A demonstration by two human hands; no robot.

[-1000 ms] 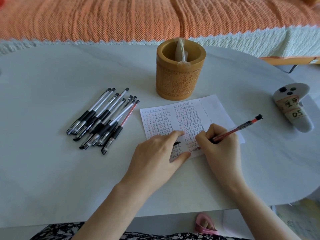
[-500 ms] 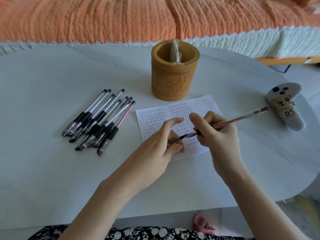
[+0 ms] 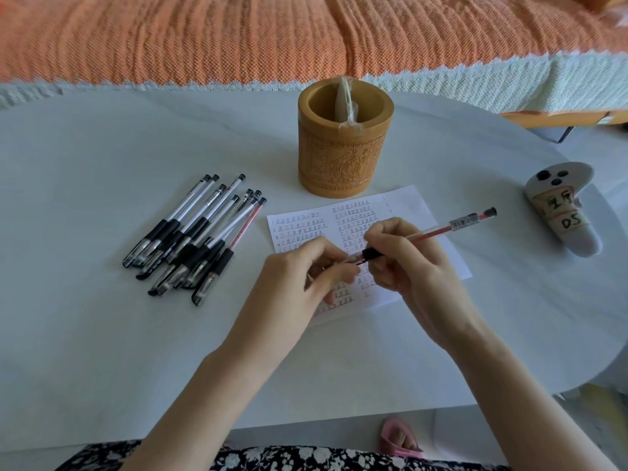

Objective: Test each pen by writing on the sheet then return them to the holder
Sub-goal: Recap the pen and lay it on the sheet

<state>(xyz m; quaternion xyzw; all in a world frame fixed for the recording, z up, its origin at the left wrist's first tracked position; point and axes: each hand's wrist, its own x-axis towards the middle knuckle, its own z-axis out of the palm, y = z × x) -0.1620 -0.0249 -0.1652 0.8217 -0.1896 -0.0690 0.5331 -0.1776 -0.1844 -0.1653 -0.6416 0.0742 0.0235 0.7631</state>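
My right hand (image 3: 413, 263) grips a red pen (image 3: 438, 230) by its black grip, the barrel pointing up and right. My left hand (image 3: 299, 287) pinches the pen's clear cap (image 3: 351, 259) at the tip end of that pen. Both hands hover just above the white sheet (image 3: 418, 212), which is covered with rows of small written marks. Behind the sheet stands the carved bamboo holder (image 3: 343, 158) with a plastic-wrapped item inside. A pile of several capped pens (image 3: 193, 239) lies on the table to the left.
The white oval table (image 3: 102, 334) has its front edge near my lap. A white controller (image 3: 564, 212) with taped labels lies at the right. An orange-covered sofa (image 3: 238, 39) runs behind the table. A pink slipper (image 3: 397, 436) shows under the table.
My right hand lifted the red pen off the sheet after writing. My left hand rose from the paper and brought the cap to the pen's tip.
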